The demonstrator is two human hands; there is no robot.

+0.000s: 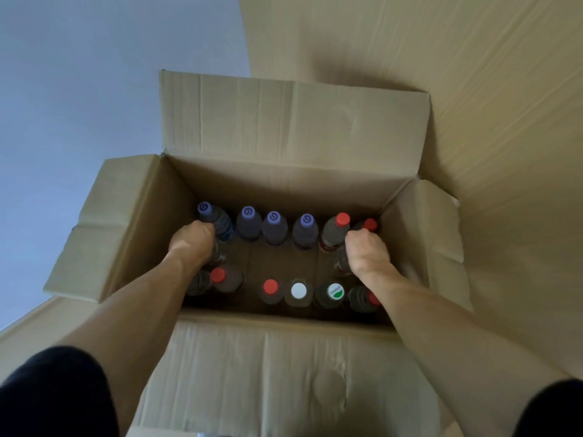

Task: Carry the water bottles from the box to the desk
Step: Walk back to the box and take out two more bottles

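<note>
Both bare hands reach into a creased corrugated cardboard box [293, 121] of capped clear plastic bottles. The left hand [192, 244] fingers curl round a purple-capped bottle [217, 220]; the right hand [367, 252] fingers grip a red-capped bottle [367, 227].

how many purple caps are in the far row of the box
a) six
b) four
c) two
b, four purple caps line the far wall of the box, from its left corner; the caps to their right in that row are red.
</note>
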